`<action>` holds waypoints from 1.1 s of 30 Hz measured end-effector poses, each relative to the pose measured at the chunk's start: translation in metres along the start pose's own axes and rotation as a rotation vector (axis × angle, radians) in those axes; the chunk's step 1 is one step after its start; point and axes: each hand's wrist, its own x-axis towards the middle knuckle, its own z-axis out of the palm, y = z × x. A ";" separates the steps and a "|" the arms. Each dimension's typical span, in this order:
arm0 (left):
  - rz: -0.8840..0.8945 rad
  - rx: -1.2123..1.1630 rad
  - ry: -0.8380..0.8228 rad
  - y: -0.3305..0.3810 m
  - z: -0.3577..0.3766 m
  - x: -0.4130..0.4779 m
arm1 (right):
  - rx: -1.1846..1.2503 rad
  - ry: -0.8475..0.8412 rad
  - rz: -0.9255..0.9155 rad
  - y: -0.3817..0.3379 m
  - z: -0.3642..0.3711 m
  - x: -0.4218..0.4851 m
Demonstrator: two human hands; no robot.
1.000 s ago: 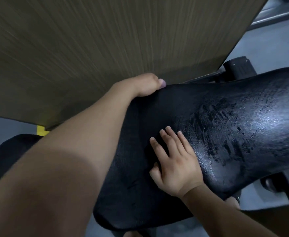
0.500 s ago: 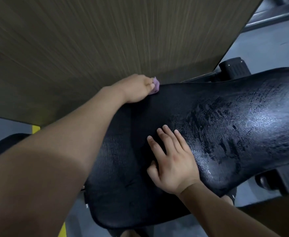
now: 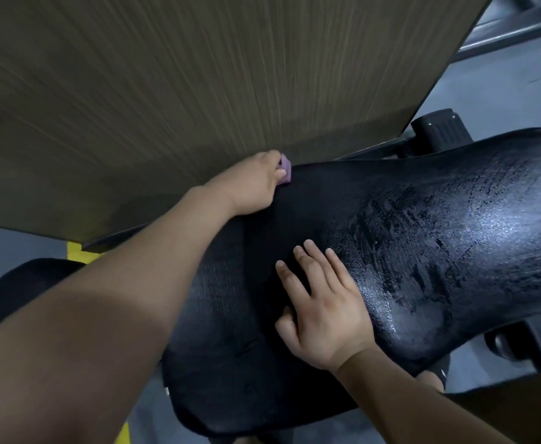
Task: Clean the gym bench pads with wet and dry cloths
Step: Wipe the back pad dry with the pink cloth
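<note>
A long black bench pad (image 3: 423, 238) runs across the view, its right half shiny and streaked with wet marks, its left part dull. My left hand (image 3: 253, 184) is at the pad's far edge and holds a small purple cloth (image 3: 61, 170) of which only a corner (image 3: 285, 169) shows past the fingers. My right hand (image 3: 323, 309) lies flat on the middle of the pad, fingers straight and spread, holding nothing.
A brown wood-grain wall panel (image 3: 166, 91) stands right behind the pad's far edge. A second black pad (image 3: 22, 283) shows at the lower left. Black frame parts (image 3: 435, 129) and grey floor (image 3: 503, 91) lie at the upper right, a yellow floor line (image 3: 74, 251) at the left.
My left hand has slid a little along the far edge and more of the purple cloth now shows. My right hand stays flat on the pad in about the same place.
</note>
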 end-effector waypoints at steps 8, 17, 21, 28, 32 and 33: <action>0.041 -0.078 0.036 0.001 0.001 -0.003 | -0.012 -0.024 0.005 -0.001 0.001 0.001; 0.295 0.106 -0.039 0.075 0.012 0.041 | -0.014 0.009 0.012 -0.002 0.002 0.001; 0.277 -0.022 0.049 0.036 0.012 0.014 | -0.005 0.001 0.006 0.000 0.003 0.002; -0.082 0.073 -0.011 -0.003 -0.012 -0.004 | 0.001 0.028 0.001 0.000 0.003 0.002; -0.012 0.064 -0.048 0.023 0.000 0.016 | -0.015 0.019 -0.001 -0.002 0.003 0.003; -0.003 0.048 -0.058 0.022 -0.002 0.014 | -0.018 0.017 -0.004 -0.002 0.003 0.003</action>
